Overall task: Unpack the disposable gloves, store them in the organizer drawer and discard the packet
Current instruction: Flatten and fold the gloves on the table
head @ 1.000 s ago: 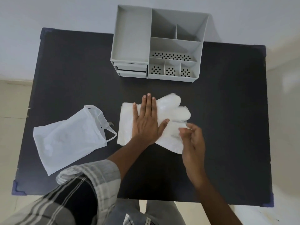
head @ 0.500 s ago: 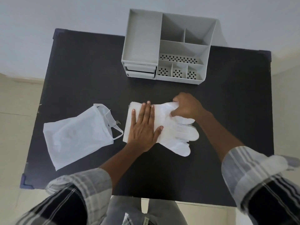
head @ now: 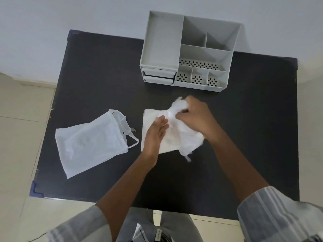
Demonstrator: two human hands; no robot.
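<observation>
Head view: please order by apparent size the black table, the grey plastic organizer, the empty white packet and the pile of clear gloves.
1. black table
2. grey plastic organizer, though standing taller brings it nearer the camera
3. empty white packet
4. pile of clear gloves, partly covered by hands, so unsure against the packet

Black table (head: pixel 104 75) — pale grey organizer (head: pixel 162 41), white gloves (head: pixel 174 137), white packet (head: pixel 90 142), plaid sleeves (head: pixel 279 215).

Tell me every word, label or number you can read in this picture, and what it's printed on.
None can be read.
Small tag on the clothing at the bottom edge: it bears dark marks, too small and blurred to read.
Packet, gloves and organizer: no print visible.
</observation>
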